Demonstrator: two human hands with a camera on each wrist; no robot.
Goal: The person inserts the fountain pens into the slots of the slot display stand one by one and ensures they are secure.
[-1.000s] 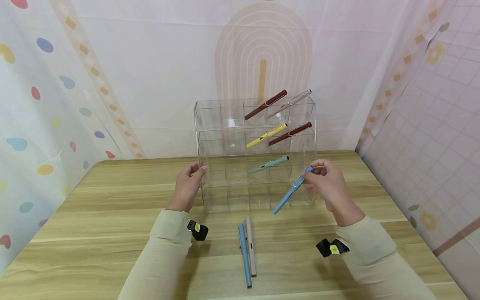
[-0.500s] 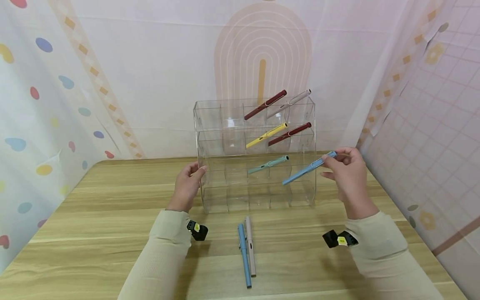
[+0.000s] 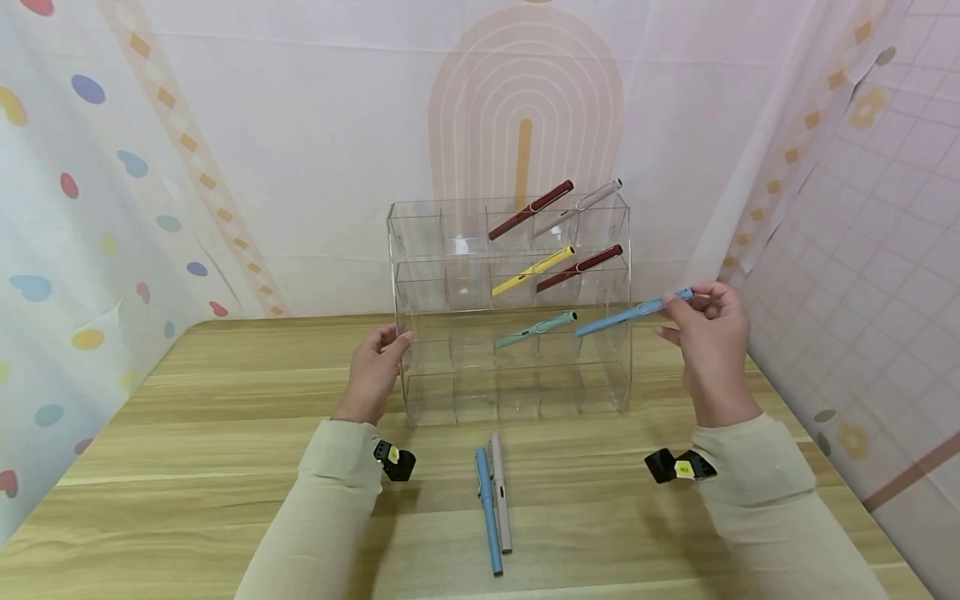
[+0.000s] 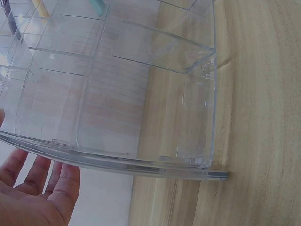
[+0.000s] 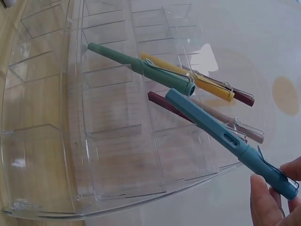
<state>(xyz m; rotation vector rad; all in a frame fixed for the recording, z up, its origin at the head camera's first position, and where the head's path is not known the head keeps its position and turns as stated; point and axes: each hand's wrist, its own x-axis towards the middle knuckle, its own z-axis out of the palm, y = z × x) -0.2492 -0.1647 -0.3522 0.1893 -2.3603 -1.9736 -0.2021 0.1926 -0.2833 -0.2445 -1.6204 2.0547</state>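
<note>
A clear tiered pen rack [image 3: 476, 396] stands on the table, its left side panel pinched by my left hand [image 3: 375, 367], thumb at the front and fingers outside. My right hand [image 3: 712, 350] holds a blue pen [image 3: 622, 317] by its capped end, right of the rack. The pen's other end overlaps the third tier, beside a green pen [image 3: 537, 329] leaning there. In the right wrist view, the blue pen [image 5: 211, 129] slants past the green one, its clip near my fingers. Higher up lean a yellow pen [image 3: 534, 271] and a dark red pen [image 3: 581, 268].
Another dark red pen [image 3: 531, 210] and a pale pinkish pen [image 3: 588, 202] lean in the top tier. On the wooden table [image 3: 225, 467], in front of the rack, a second blue pen [image 3: 489, 512] lies beside a greyish-beige pen [image 3: 502, 500]. A patterned curtain hangs behind.
My right hand has moved right and up with the blue pen, which has swung from steep to nearly level; its lower end has risen to the third tier. The left hand stays put.
</note>
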